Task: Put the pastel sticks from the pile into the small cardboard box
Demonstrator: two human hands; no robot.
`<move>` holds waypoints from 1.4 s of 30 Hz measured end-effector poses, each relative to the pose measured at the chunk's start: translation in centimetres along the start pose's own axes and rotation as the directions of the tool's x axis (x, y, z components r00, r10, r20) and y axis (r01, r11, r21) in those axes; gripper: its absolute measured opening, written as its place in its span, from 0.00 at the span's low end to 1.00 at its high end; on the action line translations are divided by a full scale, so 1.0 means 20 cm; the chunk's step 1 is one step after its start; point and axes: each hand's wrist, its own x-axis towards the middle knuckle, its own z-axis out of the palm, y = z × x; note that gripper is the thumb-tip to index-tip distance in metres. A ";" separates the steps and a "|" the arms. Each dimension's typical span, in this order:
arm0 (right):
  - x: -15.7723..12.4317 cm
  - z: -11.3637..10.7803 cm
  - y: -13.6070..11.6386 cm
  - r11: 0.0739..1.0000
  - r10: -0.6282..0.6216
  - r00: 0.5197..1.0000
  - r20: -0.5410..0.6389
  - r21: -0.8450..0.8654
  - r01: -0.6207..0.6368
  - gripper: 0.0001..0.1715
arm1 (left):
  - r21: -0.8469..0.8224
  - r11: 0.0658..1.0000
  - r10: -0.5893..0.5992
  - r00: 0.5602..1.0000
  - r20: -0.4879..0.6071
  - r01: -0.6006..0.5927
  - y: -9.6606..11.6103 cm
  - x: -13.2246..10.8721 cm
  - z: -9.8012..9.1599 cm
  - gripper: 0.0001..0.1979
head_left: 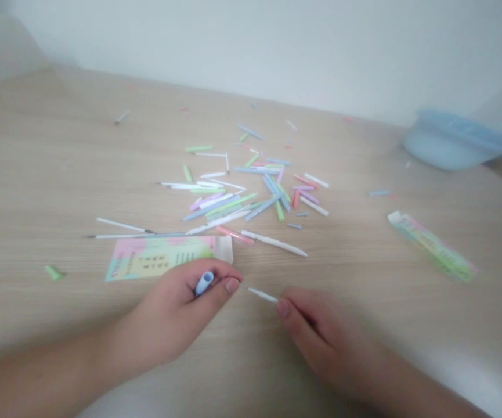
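Both bare hands are out front, low and close together! The left hand [172,307] is curled tight, its thumb [230,285] pressed in, with the left forearm [28,383] angling up from the lower left. The right hand [322,339] answers from the lower right, its fingertips [283,307] pinched and pointing inward, right forearm [425,392] low, and only a small gap between the hands!

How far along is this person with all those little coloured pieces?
Early on, it seems. Little looks finished, though the long white piece beside the pile might be. In hand: the left hand grips a blue plastic tube, and the right hand holds a thin white stick just apart from it. Left: the loose heap of pastel tubes and sticks on the wooden table.
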 end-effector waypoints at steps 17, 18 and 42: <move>0.00 0.00 0.00 0.999 0.034 0.999 -0.002 0.015 -0.034 0.28 | 0.003 1.000 -0.013 1.000 -0.001 0.013 0.00 0.01 0.00 0.18; 0.00 0.00 0.01 0.999 0.033 0.999 -0.002 0.014 -0.033 0.28 | 0.003 1.000 -0.012 1.000 -0.001 0.012 0.00 0.01 0.00 0.19; 0.00 0.01 -0.03 0.983 -0.151 0.988 0.027 -0.102 0.153 0.21 | 0.074 0.972 0.219 0.974 0.055 -0.223 0.00 -0.03 0.01 0.05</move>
